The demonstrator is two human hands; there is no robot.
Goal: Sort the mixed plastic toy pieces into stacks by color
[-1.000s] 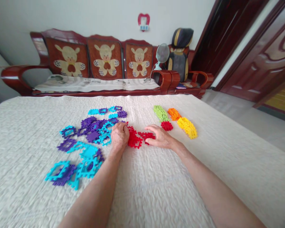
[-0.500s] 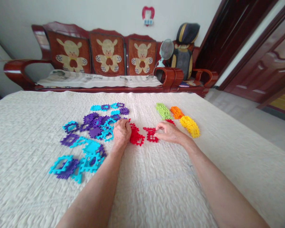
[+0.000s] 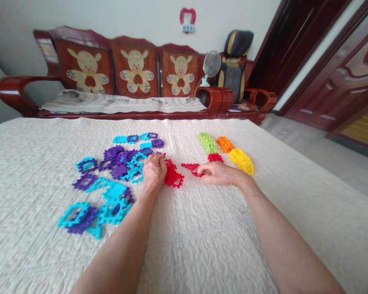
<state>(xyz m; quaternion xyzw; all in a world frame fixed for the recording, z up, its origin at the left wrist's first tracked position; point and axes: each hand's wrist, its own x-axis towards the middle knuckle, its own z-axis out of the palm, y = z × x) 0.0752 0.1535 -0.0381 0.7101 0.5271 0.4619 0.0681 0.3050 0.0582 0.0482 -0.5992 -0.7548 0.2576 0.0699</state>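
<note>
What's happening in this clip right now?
A person's left hand is at the left edge of a pile of red, toothed plastic tiles; whether it grips one is hidden. The right hand has its fingertips at a smaller set of red toothed pieces. On the left lie loose turquoise tiles and purple tiles, many overlapping. Farther right are separate lime-green, orange, yellow and red groups, all on a cream quilted cover.

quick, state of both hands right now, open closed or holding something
Left hand: curled beside flat red toothed plastic pieces; its grip is hidden.
Right hand: closed, apparently pinching another red toothed plastic piece.
</note>
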